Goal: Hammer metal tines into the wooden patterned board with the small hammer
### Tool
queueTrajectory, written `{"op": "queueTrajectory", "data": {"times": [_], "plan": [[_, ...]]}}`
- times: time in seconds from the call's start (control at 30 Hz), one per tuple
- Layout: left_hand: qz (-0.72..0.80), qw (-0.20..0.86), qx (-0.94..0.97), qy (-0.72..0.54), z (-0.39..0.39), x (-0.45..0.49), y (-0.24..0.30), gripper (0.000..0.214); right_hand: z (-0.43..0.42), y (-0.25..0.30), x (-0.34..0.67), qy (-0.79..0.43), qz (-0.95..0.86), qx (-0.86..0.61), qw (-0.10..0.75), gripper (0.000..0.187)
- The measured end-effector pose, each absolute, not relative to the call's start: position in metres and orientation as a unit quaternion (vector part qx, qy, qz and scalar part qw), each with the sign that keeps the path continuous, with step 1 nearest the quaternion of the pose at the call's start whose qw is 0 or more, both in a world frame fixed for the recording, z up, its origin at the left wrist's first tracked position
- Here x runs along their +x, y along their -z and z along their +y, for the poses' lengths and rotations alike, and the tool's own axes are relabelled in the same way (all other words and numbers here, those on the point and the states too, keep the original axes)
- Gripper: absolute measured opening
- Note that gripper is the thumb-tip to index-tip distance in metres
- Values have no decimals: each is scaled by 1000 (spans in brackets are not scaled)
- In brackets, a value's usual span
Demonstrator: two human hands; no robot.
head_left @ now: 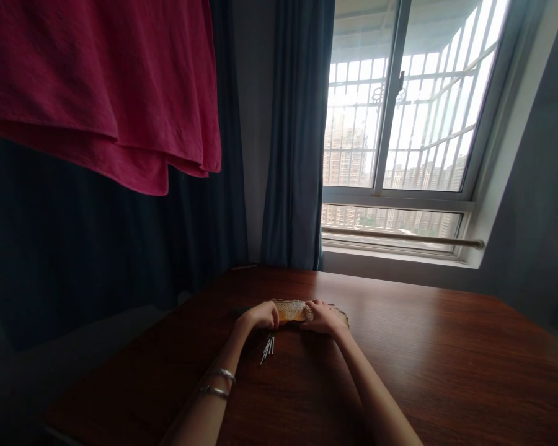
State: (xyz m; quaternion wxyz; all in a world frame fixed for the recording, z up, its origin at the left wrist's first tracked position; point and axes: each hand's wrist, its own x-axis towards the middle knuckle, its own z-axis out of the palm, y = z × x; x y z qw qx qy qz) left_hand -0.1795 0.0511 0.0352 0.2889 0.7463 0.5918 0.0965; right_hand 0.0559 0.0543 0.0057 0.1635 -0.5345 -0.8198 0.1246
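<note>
A small tan, woven-looking piece [292, 310] lies on the dark wooden table [423, 365], with a pale lacy patch on its top. My left hand [261, 316] is closed round its left end. My right hand [322, 317] is closed over its right end, and more of the woven material shows past that hand. A few thin silvery needles or sticks [268, 349] lie on the table just below my left hand. Two silver bangles [218, 381] sit on my left wrist.
A red cloth [102, 87] hangs from above at the upper left. Dark blue curtains [297, 136] flank a barred window [400, 124] behind the table. A metal rail [400, 236] runs along the sill. The table's left edge drops into a dark gap.
</note>
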Motion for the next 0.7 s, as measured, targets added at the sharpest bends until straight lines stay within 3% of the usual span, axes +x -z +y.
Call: {"op": "queueTrajectory", "data": {"times": [0.27,0.43,0.7], "plan": [[639,121,744,-151,61,-177,-38,23,56,-9,60,-111,-817,-536,182,71],[609,88,764,-196,58,-174,-43,21,64,-10,73,-110,-808,-544,198,64],[560,80,775,-282,66,-166,-37,27,64,12,78,-106,-792,-560,218,80]]}}
